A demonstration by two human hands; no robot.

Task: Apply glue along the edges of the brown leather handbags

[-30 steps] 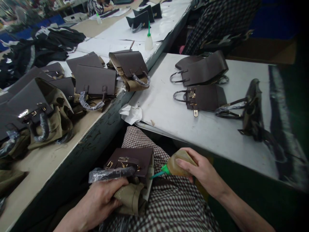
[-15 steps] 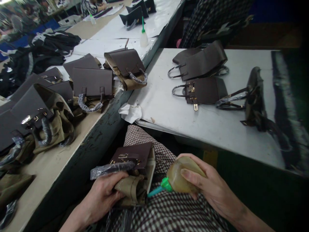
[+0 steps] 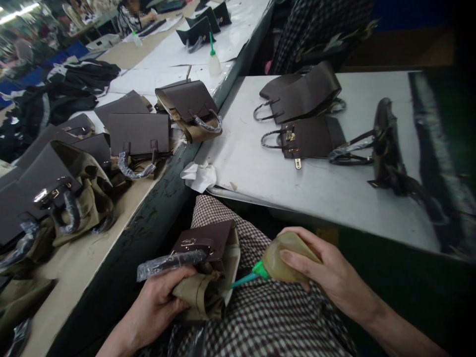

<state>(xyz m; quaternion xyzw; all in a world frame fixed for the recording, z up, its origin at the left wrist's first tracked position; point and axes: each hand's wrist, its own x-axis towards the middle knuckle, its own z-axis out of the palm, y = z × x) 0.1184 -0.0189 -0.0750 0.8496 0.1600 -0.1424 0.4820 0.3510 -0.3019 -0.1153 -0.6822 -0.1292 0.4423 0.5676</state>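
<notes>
A small dark brown handbag (image 3: pixel 208 237) rests on my lap, its handle wrapped in clear plastic and gold hardware on its front. My left hand (image 3: pixel 159 300) is closed on the bag's folded olive lining (image 3: pixel 199 295), below the wrapped handle. In my right hand (image 3: pixel 327 270) is a squeeze bottle (image 3: pixel 288 258) of yellowish stuff, lying tilted with the fingers wrapped round it. Its green cap and blue-green nozzle (image 3: pixel 245 280) point left. The nozzle tip is at the bag's pale inner edge (image 3: pixel 232 263); whether it touches I cannot tell.
Several unfinished bags (image 3: pixel 139 134) with olive linings crowd the bench on the left. More brown bags (image 3: pixel 308 139) lie on the white table ahead, with crumpled paper (image 3: pixel 201 176) at its corner. A green-tipped bottle (image 3: pixel 214 62) stands further back. Another person (image 3: pixel 136 20) sits at the far bench.
The bottle has shifted slightly up and right, and its nozzle tip moved from beside the lining up to the bag's pale edge. My left hand keeps its hold.
</notes>
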